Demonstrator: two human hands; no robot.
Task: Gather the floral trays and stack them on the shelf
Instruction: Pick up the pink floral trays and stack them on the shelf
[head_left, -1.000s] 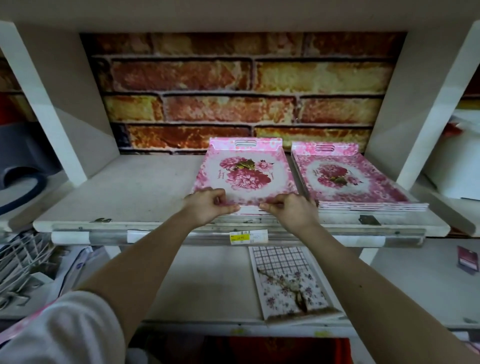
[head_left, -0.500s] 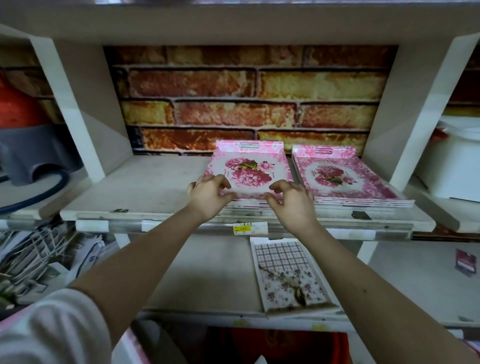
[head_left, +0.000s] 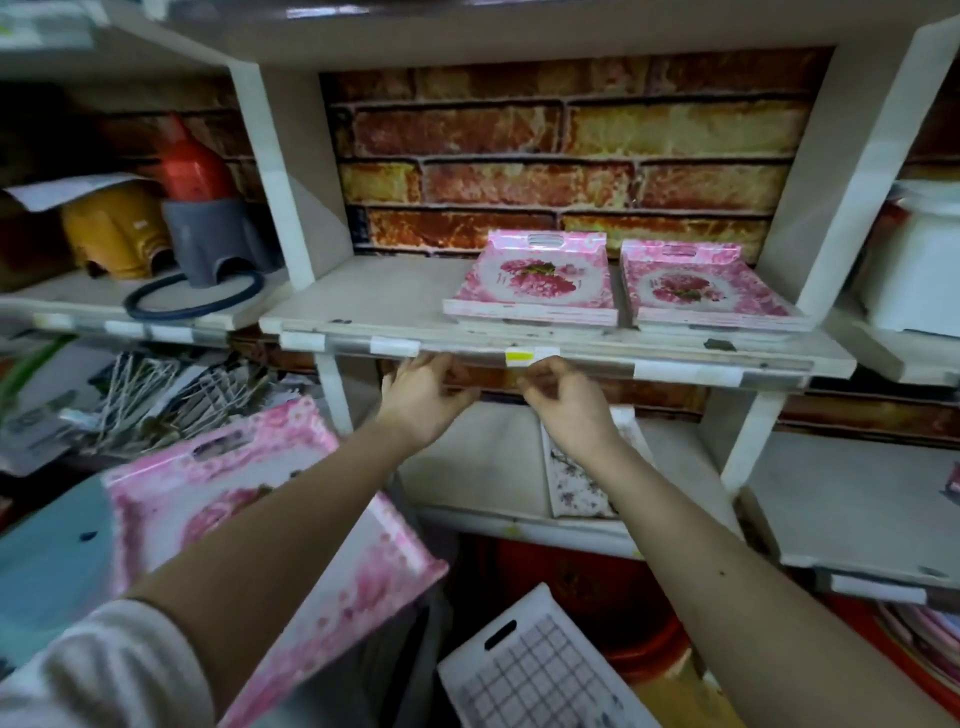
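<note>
Two stacks of pink floral trays rest side by side on the white shelf (head_left: 395, 306): the left stack (head_left: 535, 283) and the right stack (head_left: 701, 291), against the brick-pattern wall. My left hand (head_left: 423, 397) and my right hand (head_left: 566, 405) hang empty just below the shelf's front edge, fingers loosely curled, touching no tray. Another pink floral tray (head_left: 260, 514) lies tilted at the lower left, partly hidden under my left forearm.
A grid-and-flower tray (head_left: 582, 478) lies on the lower shelf. A white grid-pattern tray (head_left: 540, 675) sits at the bottom over a red basin (head_left: 597, 587). Red, yellow and grey plastic items (head_left: 171, 228) fill the left compartment; a white container (head_left: 919, 260) stands at the right.
Both hands let go of the left tray stack and dropped below the shelf edge. The view pulled back and swung left, revealing the pink tray at the lower left.
</note>
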